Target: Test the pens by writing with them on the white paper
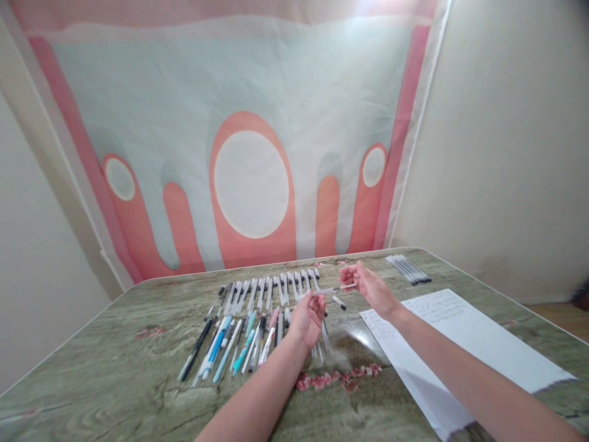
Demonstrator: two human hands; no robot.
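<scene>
My left hand (309, 318) is closed, its fingertips pinching a clear pen barrel (326, 291) held roughly level above the table. A thin pale pen refill (348, 286) lies in line with the barrel's right end, a dark part between them. My right hand (368, 287) is curled around the refill's outer end; its fingertips are partly blurred. Just below the hands, a white pen cap with a black end (339, 302) lies on the table. Left of my left hand are a row of clear capped pens (261, 292) and a nearer row of mixed coloured pens (225, 347).
At the back right lies a row of slim refills with dark ends (408, 270). White paper sheets with handwriting (478, 344) lie under my right forearm. The wood-patterned table (115, 368) ends at a patterned cloth hanging (193, 92).
</scene>
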